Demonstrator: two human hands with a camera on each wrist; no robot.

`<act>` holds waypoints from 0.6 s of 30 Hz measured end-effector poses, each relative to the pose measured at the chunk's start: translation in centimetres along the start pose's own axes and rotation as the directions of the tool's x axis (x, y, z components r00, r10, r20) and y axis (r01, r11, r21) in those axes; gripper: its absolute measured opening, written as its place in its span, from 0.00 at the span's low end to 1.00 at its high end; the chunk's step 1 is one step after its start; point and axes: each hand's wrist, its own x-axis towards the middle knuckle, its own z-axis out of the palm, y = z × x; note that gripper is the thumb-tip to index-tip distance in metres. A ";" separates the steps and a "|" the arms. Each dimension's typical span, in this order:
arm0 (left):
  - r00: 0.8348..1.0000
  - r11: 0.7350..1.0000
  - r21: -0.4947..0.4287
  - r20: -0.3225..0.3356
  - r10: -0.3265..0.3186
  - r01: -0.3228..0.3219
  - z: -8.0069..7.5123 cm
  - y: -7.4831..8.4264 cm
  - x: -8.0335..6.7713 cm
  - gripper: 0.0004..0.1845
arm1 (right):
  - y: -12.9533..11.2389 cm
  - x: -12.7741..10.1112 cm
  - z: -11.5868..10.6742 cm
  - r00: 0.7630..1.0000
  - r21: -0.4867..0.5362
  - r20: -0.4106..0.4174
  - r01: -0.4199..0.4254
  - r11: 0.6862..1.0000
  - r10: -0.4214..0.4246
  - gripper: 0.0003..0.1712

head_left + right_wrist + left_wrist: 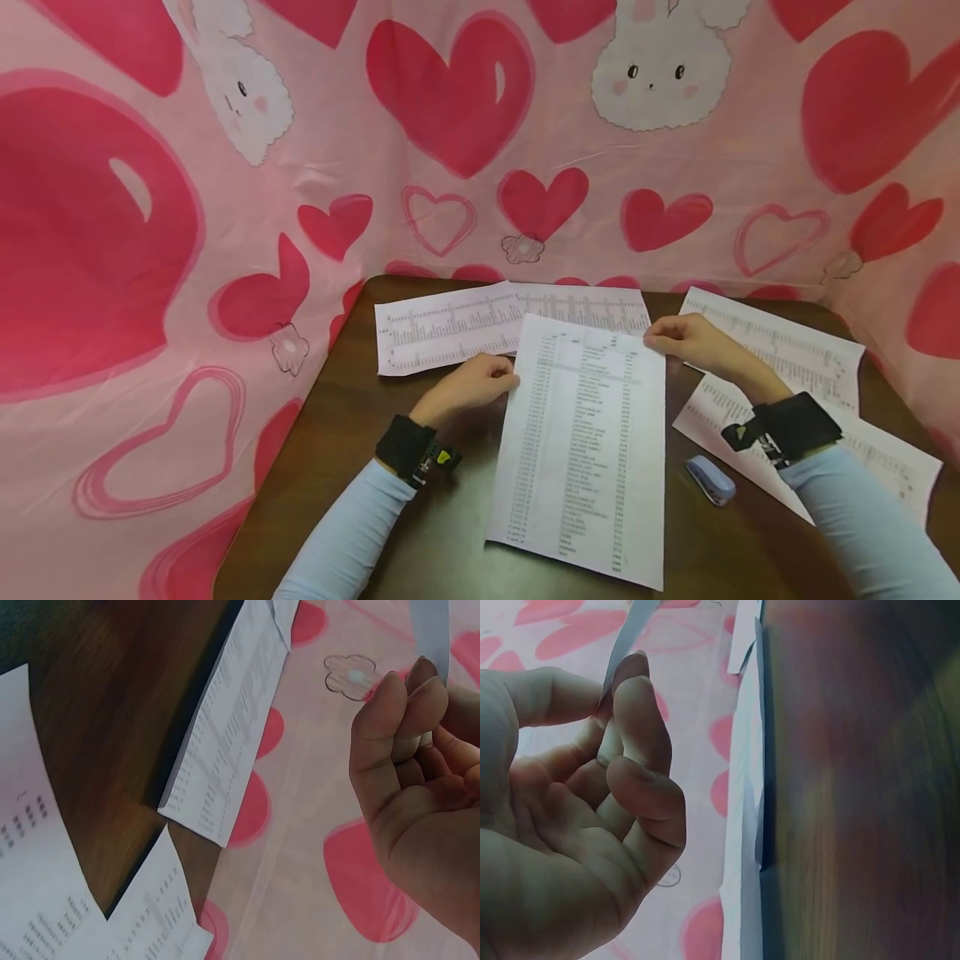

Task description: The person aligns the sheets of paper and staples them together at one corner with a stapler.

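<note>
A printed sheet of paper, covered in columns of small text, is held up over the table between both hands. My left hand pinches its left edge between thumb and fingers; in the left wrist view the paper's edge shows between them. Near the top right corner my right hand pinches the same sheet, and its edge appears above the fingertips in the right wrist view. A small light-purple stapler lies on the table to the right of the sheet.
Behind the held sheet, printed papers lie along the back of the brown wooden table. More printed sheets overlap at the right, partly under the right forearm. A pink heart-patterned cloth hangs around the table's far side.
</note>
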 end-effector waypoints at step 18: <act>0.990 0.999 0.043 0.139 0.000 -0.006 -1.8 -1.1 -2.4 0.12 | -0.4 2.3 2.1 0.990 0.032 0.125 0.055 0.998 -0.059 0.11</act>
